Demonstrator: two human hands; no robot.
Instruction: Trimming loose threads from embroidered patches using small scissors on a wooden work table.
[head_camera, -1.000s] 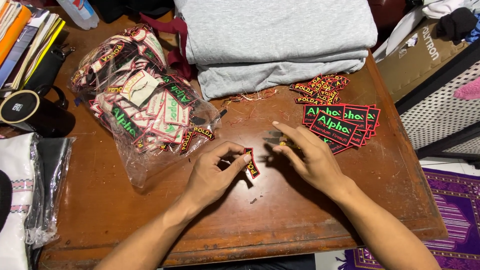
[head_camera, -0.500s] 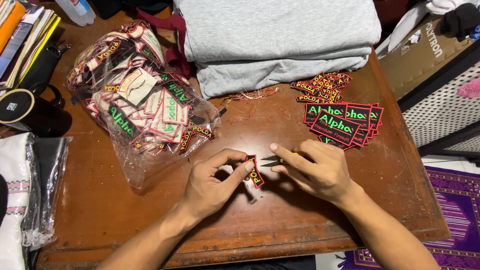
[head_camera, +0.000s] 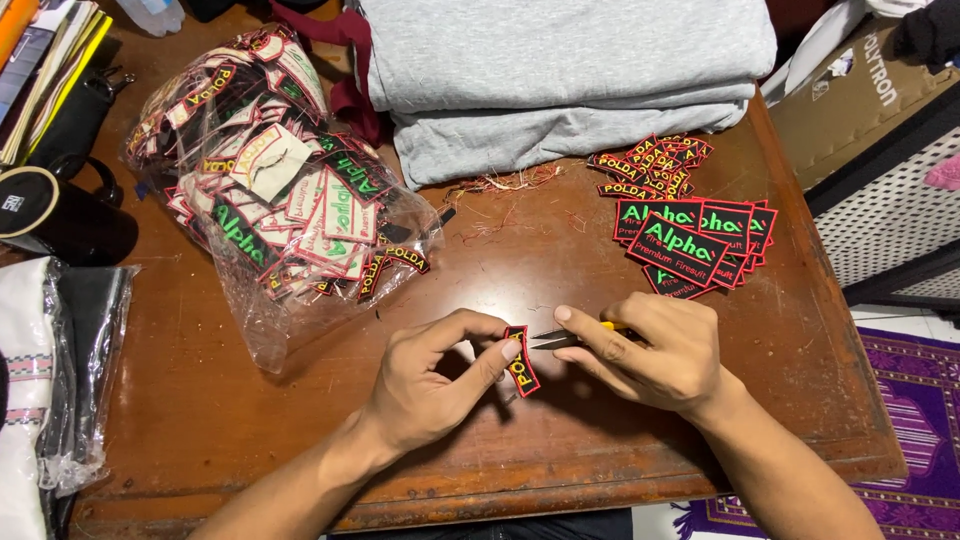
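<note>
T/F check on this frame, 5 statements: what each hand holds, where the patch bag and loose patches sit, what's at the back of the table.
1. The left hand pinches a small curved patch. True.
2. The right hand is empty. False: it holds small snips with a yellow handle, tips at the patch.
3. The clear plastic bag of patches lies on the right of the table. False: it lies on the left.
4. Loose patches are piled at the table's right rear. True.
5. Folded grey fabric lies at the back of the wooden table. True.

table (head_camera: 300, 420): glossy worn wood | bag (head_camera: 280, 330): clear shiny plastic | patch (head_camera: 521, 362): embroidered cloth | snips (head_camera: 560, 338): metal
</note>
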